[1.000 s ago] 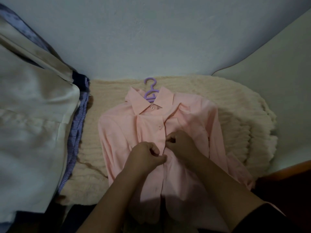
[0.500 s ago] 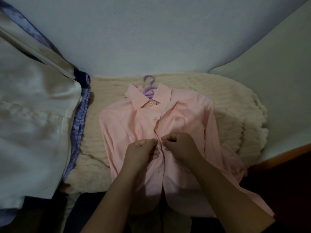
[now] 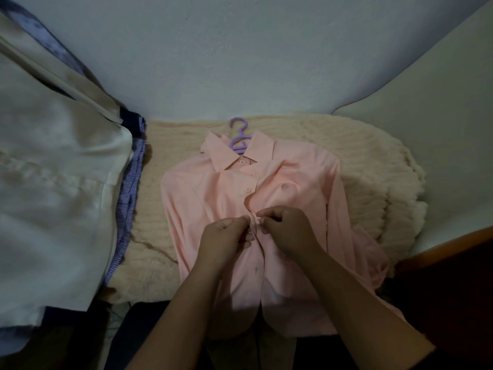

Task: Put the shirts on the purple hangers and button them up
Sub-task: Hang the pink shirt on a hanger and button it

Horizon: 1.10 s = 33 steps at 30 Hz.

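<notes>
A pink shirt (image 3: 210,198) lies face up on a cream fuzzy blanket (image 3: 373,166). A purple hanger (image 3: 238,137) sits inside it, its hook sticking out above the collar. The two top buttons look fastened. My left hand (image 3: 224,240) pinches the left edge of the placket at mid-chest. My right hand (image 3: 288,229) pinches the right edge there, with a small button between the fingertips of both hands. Below my hands the shirt front gapes slightly.
A pile of garments, a white shirt (image 3: 53,196) on top and a blue striped one (image 3: 130,188) under it, lies at the left. A pale wall (image 3: 240,62) stands behind the blanket. A wooden edge (image 3: 453,244) runs at the right.
Both hands have shifted slightly up the placket and drawn closer, fingertips now meeting at one button. The view has tilted a little.
</notes>
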### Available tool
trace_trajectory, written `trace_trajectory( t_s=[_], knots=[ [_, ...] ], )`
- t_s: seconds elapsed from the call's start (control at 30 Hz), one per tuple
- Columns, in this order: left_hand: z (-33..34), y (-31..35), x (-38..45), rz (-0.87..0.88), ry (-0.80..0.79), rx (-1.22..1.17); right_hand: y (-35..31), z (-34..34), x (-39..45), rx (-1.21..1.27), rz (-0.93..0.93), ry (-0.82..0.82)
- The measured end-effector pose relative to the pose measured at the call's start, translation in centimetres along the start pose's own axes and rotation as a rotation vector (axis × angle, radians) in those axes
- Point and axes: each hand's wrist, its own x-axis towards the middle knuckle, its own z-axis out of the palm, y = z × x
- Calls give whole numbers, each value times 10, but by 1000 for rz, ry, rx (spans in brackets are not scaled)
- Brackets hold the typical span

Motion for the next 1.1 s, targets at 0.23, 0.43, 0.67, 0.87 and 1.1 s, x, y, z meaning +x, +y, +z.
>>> trace_trajectory(
  t_s=[0.23, 0.43, 0.67, 0.87, 1.1],
  knots=[
    [0, -5, 10, -49, -55, -53, 7, 6, 5, 39, 23, -25],
    [0, -14, 18, -65, -104, -78, 15, 12, 8, 62, 58, -17],
    [-1, -20, 24, -82, -124, -72, 21, 15, 8, 108, 71, -4],
    [-1, -24, 23, -53, -127, -47, 25, 15, 8, 69, 31, -59],
    [-2, -25, 24, -12, -108, -9, 20, 7, -1, 81, -88, -108]
  ],
)
